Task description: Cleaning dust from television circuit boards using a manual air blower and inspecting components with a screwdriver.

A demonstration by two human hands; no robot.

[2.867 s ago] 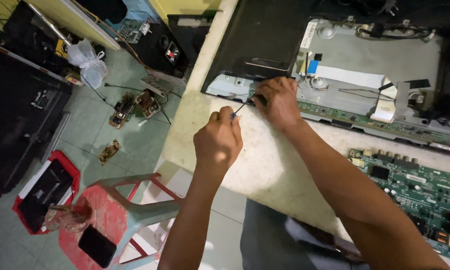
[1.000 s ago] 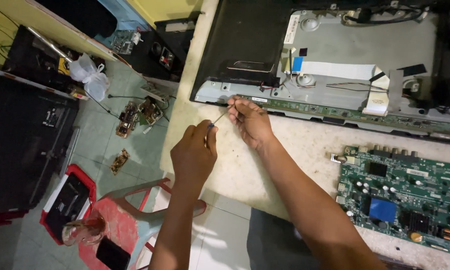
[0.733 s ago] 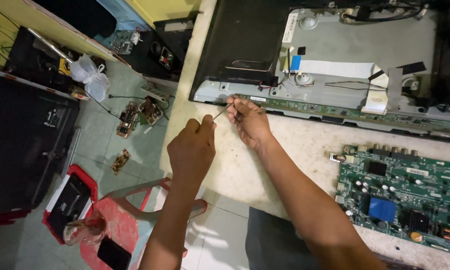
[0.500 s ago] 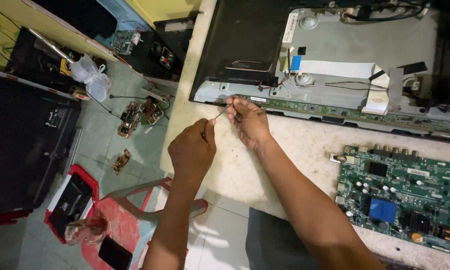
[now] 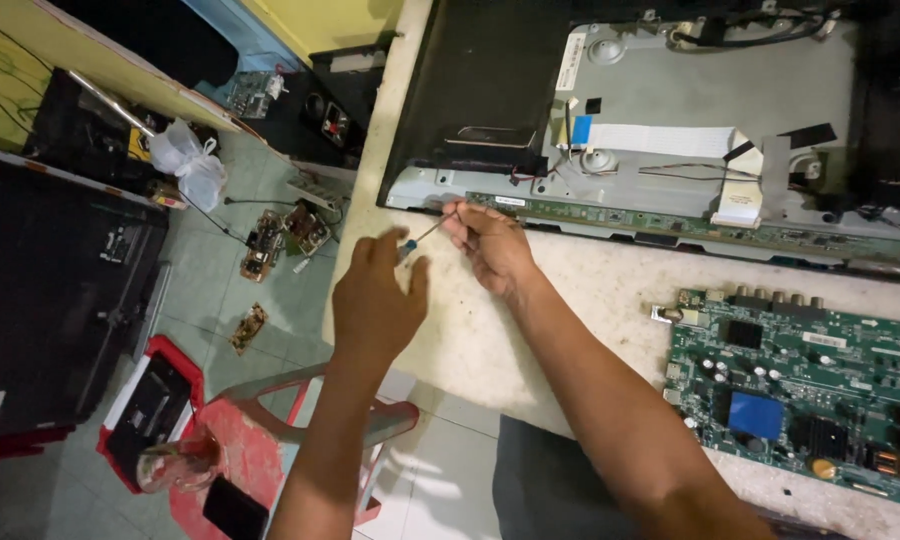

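My left hand (image 5: 373, 305) holds the blue handle of a small screwdriver (image 5: 422, 237) loosely between thumb and spread fingers. My right hand (image 5: 492, 246) pinches the thin shaft near its tip. The tip rests at the lower left corner of an opened flat-screen television (image 5: 660, 150) that lies back-up on the worn table (image 5: 570, 300). That corner is next to the narrow green strip board (image 5: 610, 213) along the television's lower edge. A white flat ribbon cable (image 5: 655, 139) crosses the grey metal chassis.
A loose green circuit board (image 5: 810, 385) lies on the table at the right. A red plastic stool (image 5: 260, 450) stands on the floor below my left arm. Small circuit boards (image 5: 270, 243), a plastic bag (image 5: 192, 160) and a black panel (image 5: 50, 300) are at the left.
My left hand has loosened around the screwdriver handle, with fingers now spread apart. The right hand stays on the shaft at the same corner of the television.
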